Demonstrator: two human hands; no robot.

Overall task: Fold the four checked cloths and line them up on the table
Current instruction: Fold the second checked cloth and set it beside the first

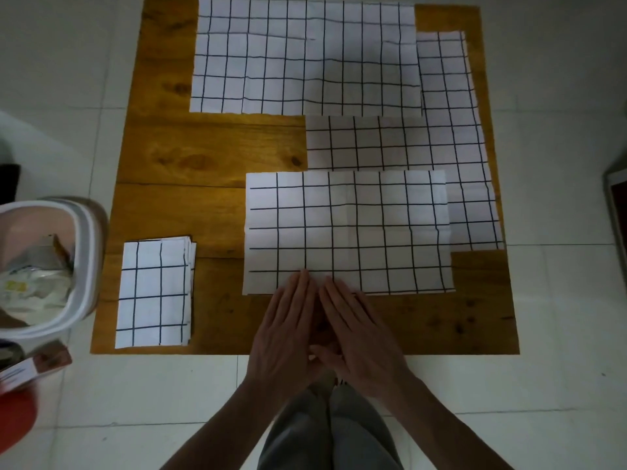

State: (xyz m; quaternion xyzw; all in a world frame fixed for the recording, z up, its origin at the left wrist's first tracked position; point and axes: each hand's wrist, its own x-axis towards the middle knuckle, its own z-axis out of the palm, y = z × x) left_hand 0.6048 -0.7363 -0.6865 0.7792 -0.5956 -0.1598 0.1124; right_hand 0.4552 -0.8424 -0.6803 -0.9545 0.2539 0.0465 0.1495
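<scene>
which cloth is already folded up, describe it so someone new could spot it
Start at the wooden table and go to its near left corner, beside the white bin. The folded cloth lies there alone, a small narrow stack with layered edges, while the other checked cloths are spread out flat.

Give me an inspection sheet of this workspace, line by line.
Surface: wooden table, bare at left.
Job's things: folded cloth at near left; half-folded cloth in front of the hands; large cloth at the far edge; another cloth spread at right, partly covered.
Clutter: nothing seen on the table.
Grippers: left hand and right hand flat, fingers straight, tips on the half-folded cloth's near edge.
Cables: nothing seen.
Surroundings: tiled floor; white bin at left.
</scene>
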